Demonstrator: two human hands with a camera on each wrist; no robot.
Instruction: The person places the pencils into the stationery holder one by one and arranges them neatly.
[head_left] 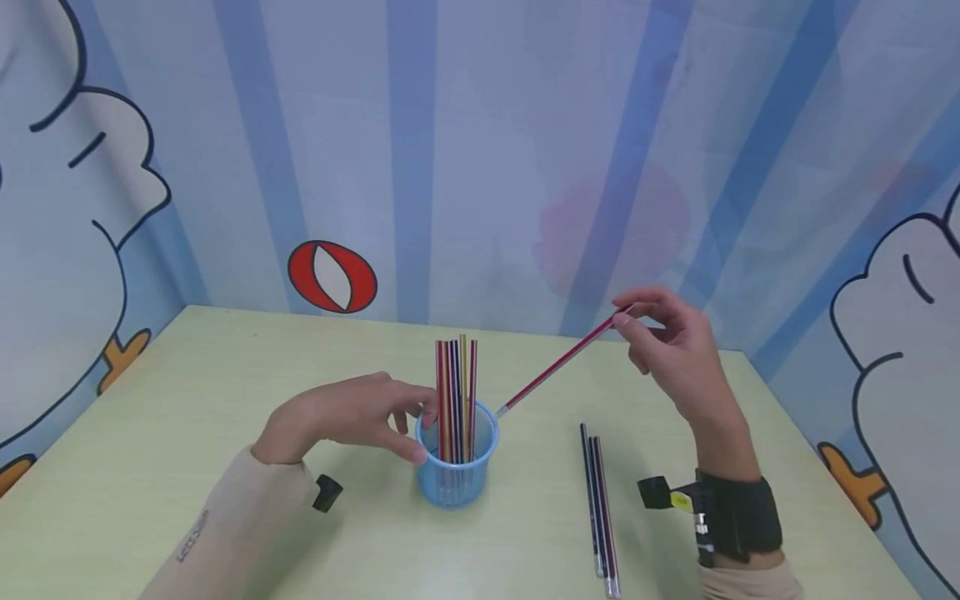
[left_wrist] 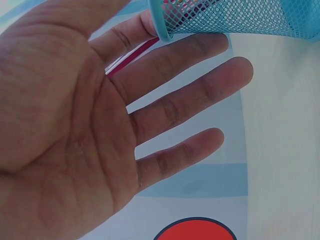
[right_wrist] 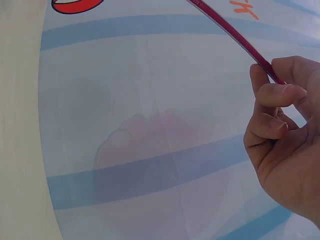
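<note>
A blue mesh pencil cup (head_left: 452,487) stands upright on the table with several pencils (head_left: 455,392) in it. My left hand (head_left: 360,414) holds its left side at the rim, thumb in front and index finger behind. In the left wrist view, the other fingers of my left hand (left_wrist: 170,110) are straight beside the mesh cup (left_wrist: 240,17). My right hand (head_left: 667,337) pinches a red pencil (head_left: 558,365) near its upper end. The pencil slants down to the left, its lower tip right at the cup's right rim. The right wrist view shows the red pencil (right_wrist: 235,32) between thumb and fingertips.
Three pencils (head_left: 600,512) lie side by side on the table (head_left: 360,533), right of the cup and near the front. A blue striped cloth (head_left: 487,167) with cartoon figures stands behind the table and along both sides.
</note>
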